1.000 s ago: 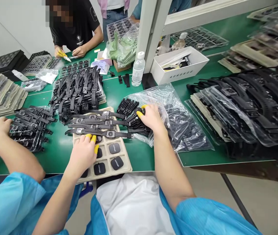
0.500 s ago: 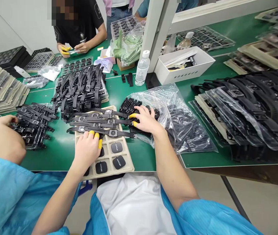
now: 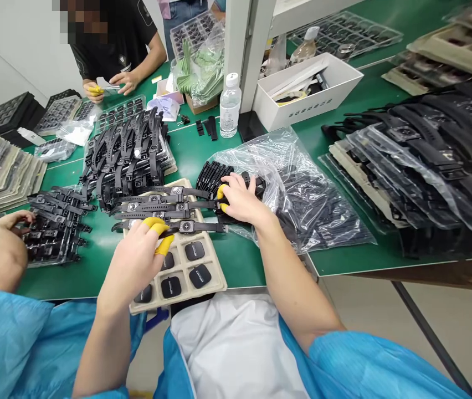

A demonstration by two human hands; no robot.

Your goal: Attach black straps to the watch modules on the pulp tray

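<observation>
A beige compartment tray (image 3: 218, 275) lies in front of me, with square black watch cases (image 3: 195, 251) in its near cells. Several watches with black straps (image 3: 186, 226) lie across its far half. My left hand (image 3: 136, 257), with yellow finger covers, pinches a dark watch case (image 3: 170, 232) above the tray; the fingers partly hide it. My right hand (image 3: 244, 200) is at the bundle of black watch straps (image 3: 213, 176) beside the tray. Its thumb and forefinger, in yellow covers, close around a strap end, mostly hidden.
A clear plastic bag (image 3: 314, 216) of black straps lies to the right. Stacked trays of watches (image 3: 406, 166) stand beyond it, and another watch stack (image 3: 128, 149) is behind my tray. A water bottle (image 3: 230, 105) and white box (image 3: 308, 91) stand behind. A co-worker's hand (image 3: 1, 249) is at left.
My left hand has risen slightly from the tray, with a dark watch case now showing between its fingers. My right hand's fingers have curled in at the straps. The view has shifted slightly.
</observation>
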